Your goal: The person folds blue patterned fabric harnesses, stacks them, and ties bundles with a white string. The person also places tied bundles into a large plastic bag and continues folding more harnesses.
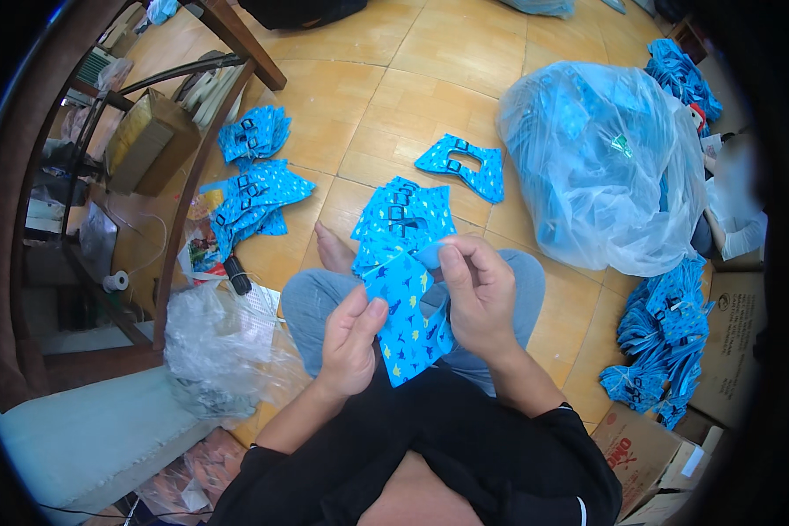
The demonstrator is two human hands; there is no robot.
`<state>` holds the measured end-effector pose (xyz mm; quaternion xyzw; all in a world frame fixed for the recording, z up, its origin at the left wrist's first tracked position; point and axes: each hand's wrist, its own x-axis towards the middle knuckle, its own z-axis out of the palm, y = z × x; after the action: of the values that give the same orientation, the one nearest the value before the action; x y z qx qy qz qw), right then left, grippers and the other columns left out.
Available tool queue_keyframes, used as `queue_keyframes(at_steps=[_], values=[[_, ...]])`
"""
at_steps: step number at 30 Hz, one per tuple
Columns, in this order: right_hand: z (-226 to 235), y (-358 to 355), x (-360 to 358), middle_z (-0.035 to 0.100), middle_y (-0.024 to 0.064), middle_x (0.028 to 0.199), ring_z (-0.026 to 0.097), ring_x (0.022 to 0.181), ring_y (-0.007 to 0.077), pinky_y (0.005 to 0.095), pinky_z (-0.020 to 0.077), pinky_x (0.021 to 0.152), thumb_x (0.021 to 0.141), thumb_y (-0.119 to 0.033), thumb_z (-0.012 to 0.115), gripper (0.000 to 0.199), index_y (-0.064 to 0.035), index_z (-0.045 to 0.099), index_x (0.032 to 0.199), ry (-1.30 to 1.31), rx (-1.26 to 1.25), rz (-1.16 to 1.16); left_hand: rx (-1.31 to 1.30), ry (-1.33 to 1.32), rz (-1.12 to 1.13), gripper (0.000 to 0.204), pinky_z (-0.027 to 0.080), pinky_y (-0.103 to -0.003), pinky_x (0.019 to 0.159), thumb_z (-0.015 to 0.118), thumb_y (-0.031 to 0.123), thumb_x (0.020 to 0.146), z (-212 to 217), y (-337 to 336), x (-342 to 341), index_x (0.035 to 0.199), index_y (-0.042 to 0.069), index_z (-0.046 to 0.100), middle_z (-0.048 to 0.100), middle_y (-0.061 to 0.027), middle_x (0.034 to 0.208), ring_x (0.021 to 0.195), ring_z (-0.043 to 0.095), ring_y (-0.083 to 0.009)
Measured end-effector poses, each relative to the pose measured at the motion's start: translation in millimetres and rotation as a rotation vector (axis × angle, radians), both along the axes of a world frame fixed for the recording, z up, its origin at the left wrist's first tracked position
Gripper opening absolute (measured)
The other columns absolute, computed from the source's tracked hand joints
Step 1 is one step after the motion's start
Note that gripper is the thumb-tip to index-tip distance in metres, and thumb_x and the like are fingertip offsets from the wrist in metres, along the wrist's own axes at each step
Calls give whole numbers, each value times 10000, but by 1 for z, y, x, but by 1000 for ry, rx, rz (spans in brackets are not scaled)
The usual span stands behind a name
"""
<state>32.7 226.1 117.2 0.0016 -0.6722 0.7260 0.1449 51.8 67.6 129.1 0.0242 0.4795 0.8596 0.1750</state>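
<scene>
Over my crossed legs, both hands hold up a blue fabric piece (403, 329) printed with small dark and yellow figures. My left hand (351, 342) is closed on its left edge, thumb on top. My right hand (479, 302) pinches its upper right part, where a plain lighter blue bit shows by the thumb. Just beyond lies a pile of similar blue pieces (386, 230) with black buckles. A single buckled piece (491, 180) lies farther off to the right. Whether the held piece has a buckle is hidden.
Stacked blue pieces (259, 193) lie at the left, near a black-handled tool (236, 275) and crumpled clear plastic (210, 342). A large clear bag (600, 167) of blue pieces stands right. Beyond it sits another person (736, 210). Bundles (666, 337) and cardboard boxes (636, 451) line the right; wooden furniture (184, 175) stands left.
</scene>
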Motion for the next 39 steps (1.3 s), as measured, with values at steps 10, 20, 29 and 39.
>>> queue_keyframes(at_steps=[10, 20, 29, 39], values=[[-3, 50, -17, 639, 100, 989, 574, 968, 132, 274, 442, 868, 982, -224, 527, 303, 52, 579, 1097, 40, 368, -137, 66, -25, 6, 403, 571, -387, 818, 478, 222, 985, -11, -25, -24, 1272, -61, 469, 613, -187, 1191, 970, 673, -271], [-24, 63, -2, 634, 31, 1046, 555, 926, 55, 229, 462, 827, 954, -170, 603, 289, 22, 555, 1166, -202, -244, 106, -265, 10, 5, 270, 531, -240, 549, 532, 195, 979, -23, -53, -54, 1138, -23, 537, 654, -82, 945, 720, 666, -136], [-24, 62, -10, 630, 26, 1043, 558, 905, 50, 217, 461, 808, 967, -187, 582, 260, 10, 564, 1137, -180, -239, 69, -248, -20, 38, 257, 536, -240, 547, 549, 186, 973, -29, -49, -58, 1120, -24, 542, 675, -107, 932, 725, 691, -174], [-33, 68, -18, 605, -29, 866, 494, 751, 8, 178, 408, 669, 981, -221, 562, 210, -17, 608, 993, -214, -158, -23, -256, 24, 14, 269, 566, -282, 661, 531, 246, 985, -36, -43, -54, 1066, -10, 551, 684, -124, 905, 763, 692, -189]])
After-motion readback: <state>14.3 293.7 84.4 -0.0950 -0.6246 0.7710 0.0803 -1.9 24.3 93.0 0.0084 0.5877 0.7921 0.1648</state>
